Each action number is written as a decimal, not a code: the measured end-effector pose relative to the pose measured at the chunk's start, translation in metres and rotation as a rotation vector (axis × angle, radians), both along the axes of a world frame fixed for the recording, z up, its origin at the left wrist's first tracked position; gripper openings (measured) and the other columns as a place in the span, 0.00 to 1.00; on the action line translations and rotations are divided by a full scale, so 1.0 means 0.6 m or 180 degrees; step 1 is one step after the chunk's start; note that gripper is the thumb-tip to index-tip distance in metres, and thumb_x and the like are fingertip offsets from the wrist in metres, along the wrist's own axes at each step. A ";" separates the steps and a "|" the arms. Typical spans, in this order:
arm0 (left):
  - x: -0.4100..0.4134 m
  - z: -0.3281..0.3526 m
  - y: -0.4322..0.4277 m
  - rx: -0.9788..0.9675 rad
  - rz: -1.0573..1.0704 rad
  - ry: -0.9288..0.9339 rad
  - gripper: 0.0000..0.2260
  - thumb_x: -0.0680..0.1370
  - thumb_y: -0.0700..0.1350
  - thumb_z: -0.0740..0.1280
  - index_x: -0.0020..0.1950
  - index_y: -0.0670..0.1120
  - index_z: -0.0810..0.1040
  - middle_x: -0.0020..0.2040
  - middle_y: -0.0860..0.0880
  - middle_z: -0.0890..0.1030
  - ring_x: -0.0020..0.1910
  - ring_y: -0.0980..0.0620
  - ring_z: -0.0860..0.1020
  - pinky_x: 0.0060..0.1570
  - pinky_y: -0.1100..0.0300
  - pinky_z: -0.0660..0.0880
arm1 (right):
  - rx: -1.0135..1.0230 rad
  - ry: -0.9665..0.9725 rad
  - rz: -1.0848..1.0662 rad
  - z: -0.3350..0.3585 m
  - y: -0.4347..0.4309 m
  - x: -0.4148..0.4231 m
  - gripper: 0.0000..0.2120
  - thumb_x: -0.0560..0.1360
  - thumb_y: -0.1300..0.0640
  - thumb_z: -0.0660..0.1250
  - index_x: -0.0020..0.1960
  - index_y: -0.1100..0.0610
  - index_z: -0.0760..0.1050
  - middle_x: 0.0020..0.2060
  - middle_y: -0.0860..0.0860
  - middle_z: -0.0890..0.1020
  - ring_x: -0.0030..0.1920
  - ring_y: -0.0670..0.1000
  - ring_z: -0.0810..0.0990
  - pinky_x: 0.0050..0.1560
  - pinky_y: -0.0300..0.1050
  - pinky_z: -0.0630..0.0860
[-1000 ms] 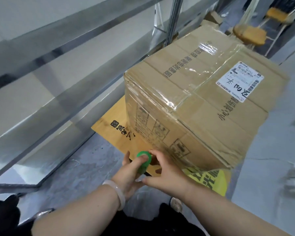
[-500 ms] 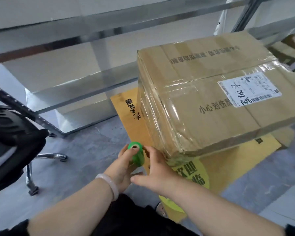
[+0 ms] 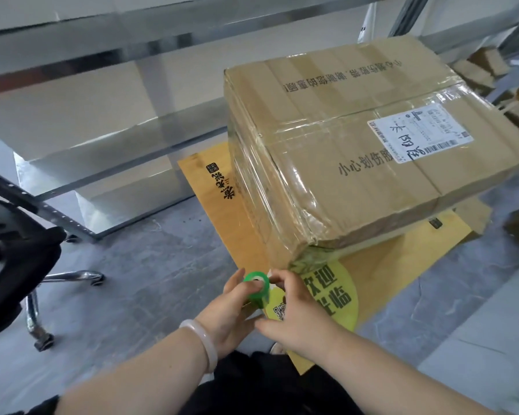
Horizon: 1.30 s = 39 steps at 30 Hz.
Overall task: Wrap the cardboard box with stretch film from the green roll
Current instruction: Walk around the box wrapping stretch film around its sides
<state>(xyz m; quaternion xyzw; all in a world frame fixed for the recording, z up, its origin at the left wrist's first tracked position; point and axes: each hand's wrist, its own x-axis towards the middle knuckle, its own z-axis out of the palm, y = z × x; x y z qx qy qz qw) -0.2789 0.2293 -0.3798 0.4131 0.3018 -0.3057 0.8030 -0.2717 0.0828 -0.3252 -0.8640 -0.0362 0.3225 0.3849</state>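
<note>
A large cardboard box (image 3: 357,151) with a white shipping label stands on an orange mat (image 3: 222,211). Clear stretch film covers its near-left face and corner. The small green roll (image 3: 256,287) is just below the box's near bottom corner, upright between both hands. My left hand (image 3: 228,310) cups it from the left with the thumb at its top. My right hand (image 3: 291,313) pinches it from the right, fingertips at the roll's top edge. A thin strip of film runs from the roll up towards the box corner.
A metal shelving rack (image 3: 102,145) rises left of and behind the box. A black office chair (image 3: 15,259) with chrome wheeled legs stands at the left. More cardboard pieces (image 3: 486,67) lie at the far right. Grey floor (image 3: 132,295) surrounds the mat.
The view has swung right around the box, so its near corner now faces me. Both hands kept hold of the green roll, low beside the box's bottom corner.
</note>
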 end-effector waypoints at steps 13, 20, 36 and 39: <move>-0.018 0.006 -0.093 0.0044 -0.0385 0.0200 0.51 0.66 0.39 0.73 0.80 0.64 0.49 0.54 0.46 0.85 0.56 0.42 0.81 0.66 0.44 0.73 | -0.0100 0.0081 0.0034 -0.033 -0.092 0.006 0.25 0.62 0.47 0.70 0.55 0.41 0.62 0.60 0.42 0.73 0.60 0.45 0.73 0.61 0.45 0.72; -0.004 0.002 -0.168 0.0191 -0.0304 0.0227 0.59 0.56 0.49 0.77 0.77 0.72 0.44 0.69 0.48 0.77 0.71 0.46 0.73 0.75 0.40 0.59 | -0.0088 0.0164 0.0889 -0.028 -0.181 0.070 0.35 0.66 0.48 0.72 0.66 0.32 0.59 0.61 0.39 0.70 0.62 0.43 0.72 0.61 0.42 0.72; 0.008 -0.015 -0.362 0.0060 0.2278 0.0078 0.63 0.56 0.46 0.80 0.78 0.68 0.41 0.77 0.44 0.68 0.73 0.42 0.70 0.75 0.44 0.63 | -0.0075 0.0350 0.2321 -0.013 -0.298 0.187 0.36 0.69 0.51 0.72 0.71 0.39 0.58 0.61 0.40 0.66 0.59 0.39 0.67 0.49 0.22 0.63; 0.011 -0.018 -0.382 0.0048 0.2163 0.0020 0.59 0.57 0.47 0.79 0.79 0.69 0.48 0.75 0.46 0.71 0.68 0.43 0.75 0.64 0.47 0.74 | -0.0070 0.0417 0.2072 -0.022 -0.309 0.181 0.34 0.67 0.51 0.72 0.68 0.40 0.60 0.67 0.42 0.65 0.64 0.43 0.68 0.56 0.31 0.68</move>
